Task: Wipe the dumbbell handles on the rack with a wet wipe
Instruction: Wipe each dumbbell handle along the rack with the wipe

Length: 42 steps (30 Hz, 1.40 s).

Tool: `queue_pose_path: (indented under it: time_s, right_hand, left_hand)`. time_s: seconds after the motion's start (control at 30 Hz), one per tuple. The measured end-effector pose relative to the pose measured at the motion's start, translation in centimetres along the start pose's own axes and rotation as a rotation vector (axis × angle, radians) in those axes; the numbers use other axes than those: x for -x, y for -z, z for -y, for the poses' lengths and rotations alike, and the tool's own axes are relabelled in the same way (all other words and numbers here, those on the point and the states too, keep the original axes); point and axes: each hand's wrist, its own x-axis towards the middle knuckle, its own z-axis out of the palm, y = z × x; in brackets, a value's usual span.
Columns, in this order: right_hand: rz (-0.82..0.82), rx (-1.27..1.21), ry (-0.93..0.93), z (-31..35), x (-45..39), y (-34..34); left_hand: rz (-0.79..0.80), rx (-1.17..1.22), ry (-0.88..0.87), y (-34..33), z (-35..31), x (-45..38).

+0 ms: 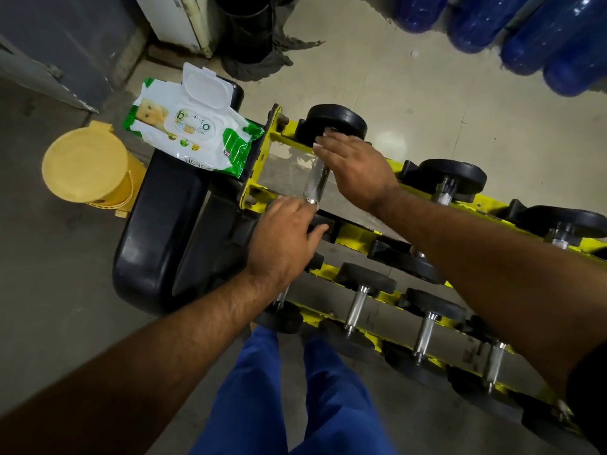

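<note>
A yellow rack (pixel 356 232) holds two tiers of black dumbbells with steel handles. My right hand (pixel 354 165) lies across the far end of the leftmost top-tier dumbbell's handle (pixel 316 178), just below its far weight (pixel 341 118). A bit of white wet wipe (pixel 316 145) shows at the fingertips; the thumb is hidden. My left hand (pixel 282 238) covers the near end of the same dumbbell, fingers curled over its black head. An open pack of wet wipes (pixel 193 133) lies left of the rack's end.
The wipes pack lies on a black moulded object (pixel 157 231) beside the rack. A yellow lidded bucket (pixel 85 165) stands at the left. Blue water bottles (pixel 525 34) lie at the far right. More dumbbells (pixel 356 307) fill the lower tier above my blue trousers.
</note>
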Motion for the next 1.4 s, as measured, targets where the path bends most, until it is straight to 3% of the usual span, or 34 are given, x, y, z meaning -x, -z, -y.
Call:
queue_pose_path:
  time_s: [0.17, 0.3, 0.43, 0.6, 0.73, 0.87, 1.0, 1.13, 1.27, 1.4]
  right_hand:
    - [0.062, -0.012, 0.223, 0.5, 0.5, -0.7]
    - [0.004, 0.012, 0.087, -0.5, 0.2, -0.3]
    - [0.077, -0.076, 0.301, 0.6, 1.2, -0.6]
    - [0.049, -0.046, 0.129, 0.0, 0.4, -0.1]
    - [0.119, -0.046, 0.355, -0.2, 1.1, -0.5]
    - [0.095, -0.018, 0.144, -0.5, 0.2, 0.1]
    - [0.199, -0.056, 0.341, 0.4, 1.2, 0.2]
    - [0.142, -0.02, 0.136, -0.4, 0.1, 0.5]
    - [0.212, -0.093, 0.389, 0.6, 1.2, 0.1]
    - [0.11, -0.029, 0.137, -0.8, 0.2, 1.0]
  left_hand:
    - [0.035, 0.049, 0.086, 0.0, 0.0, -0.2]
    - [0.036, 0.04, 0.057, 0.0, 0.0, -0.3]
    - [0.031, 0.077, 0.066, 0.4, 0.2, -0.2]
    - [0.047, 0.191, 0.107, 1.4, 0.4, -0.6]
    - [0.06, 0.22, 0.141, 1.8, 0.7, -0.6]
    - [0.073, 0.183, 0.132, 1.3, 0.0, -0.6]
    - [0.069, 0.194, 0.115, 1.2, -0.1, -0.5]
    - [0.079, 0.185, 0.089, 1.3, 0.0, -0.6]
    - [0.1, 0.265, 0.092, 1.6, 1.3, -0.5]
    - [0.125, 0.322, 0.134, 2.3, 1.3, -0.4]
